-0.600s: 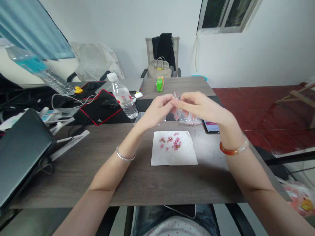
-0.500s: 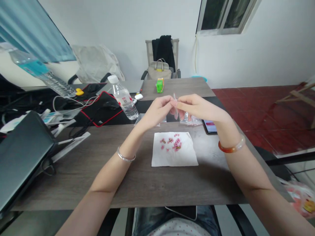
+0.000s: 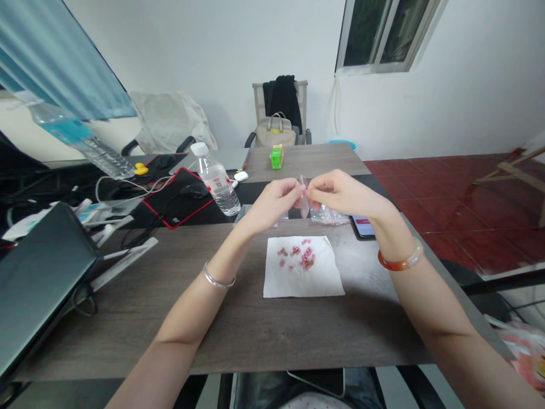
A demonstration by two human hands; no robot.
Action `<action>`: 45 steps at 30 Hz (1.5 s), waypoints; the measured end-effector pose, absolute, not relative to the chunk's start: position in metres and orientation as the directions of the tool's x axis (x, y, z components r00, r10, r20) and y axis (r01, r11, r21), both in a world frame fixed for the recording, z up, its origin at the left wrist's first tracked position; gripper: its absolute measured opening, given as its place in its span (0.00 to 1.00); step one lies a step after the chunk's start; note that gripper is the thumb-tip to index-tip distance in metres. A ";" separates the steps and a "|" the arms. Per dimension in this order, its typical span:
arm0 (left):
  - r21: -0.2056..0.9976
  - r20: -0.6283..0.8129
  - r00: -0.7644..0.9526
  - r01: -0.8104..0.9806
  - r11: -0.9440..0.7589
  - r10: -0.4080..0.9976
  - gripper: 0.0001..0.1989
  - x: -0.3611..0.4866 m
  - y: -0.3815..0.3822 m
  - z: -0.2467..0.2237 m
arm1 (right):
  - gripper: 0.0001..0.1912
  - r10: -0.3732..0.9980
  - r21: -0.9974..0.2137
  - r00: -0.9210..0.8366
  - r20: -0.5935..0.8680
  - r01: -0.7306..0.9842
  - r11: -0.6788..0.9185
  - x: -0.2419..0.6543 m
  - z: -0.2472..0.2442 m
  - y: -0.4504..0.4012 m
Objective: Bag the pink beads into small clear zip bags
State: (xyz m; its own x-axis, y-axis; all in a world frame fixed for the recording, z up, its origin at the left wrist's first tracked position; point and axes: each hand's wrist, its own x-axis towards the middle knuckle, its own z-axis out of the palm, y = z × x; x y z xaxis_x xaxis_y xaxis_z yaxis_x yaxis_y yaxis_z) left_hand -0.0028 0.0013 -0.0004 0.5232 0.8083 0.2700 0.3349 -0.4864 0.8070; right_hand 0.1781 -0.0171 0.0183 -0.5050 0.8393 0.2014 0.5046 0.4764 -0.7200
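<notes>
Barely any change at the hands from a moment ago: same pinch, same spot. The view has tipped up a little, so everything sits lower in the frame (head move, not a hand move).

Left hand and right hand meet near centre frame, raised above the table. Fingers of both hands are closed, gripping a small clear plastic sleeve from either side at its upper part. Sleeve's long axis is near vertical with a slight lean, top end up, lower end hanging below the fingertips. Pinkish tint at the lower end (contents or reflected skin, cannot tell).

Just right of and below the pinch, a crumpled clear plastic bag lies on the table, apart from the sleeve, with a phone beside it. Nearer the person, centre frame, a white paper napkin carries scattered small pink pills (could be beads, too small to tell). Neither hand touches it.

Left of the hands, a water bottle stands by a black mouse pad with red edging. A small green box sits at the table's far end.
</notes>
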 end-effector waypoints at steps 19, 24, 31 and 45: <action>0.750 0.218 0.306 0.555 -0.359 0.927 0.22 0.001 0.003 -0.015 | 0.14 0.958 -0.433 -0.218 0.188 0.857 0.280 0.156 0.007 -0.019; 0.611 0.183 0.311 0.707 -0.356 0.932 0.30 -0.004 0.014 -0.023 | 0.14 0.946 -0.573 -0.295 0.132 0.756 0.316 0.148 -0.002 -0.015; 0.535 0.246 0.283 0.758 -0.373 0.927 0.11 -0.010 0.022 -0.023 | 0.35 0.801 -0.899 -0.456 -0.387 0.378 -0.220 0.156 -0.018 0.010; 0.721 0.387 0.272 0.506 -0.473 0.881 0.11 0.003 0.014 -0.025 | 0.21 0.732 -0.534 -0.553 -0.397 -0.510 -0.675 0.136 -0.034 0.018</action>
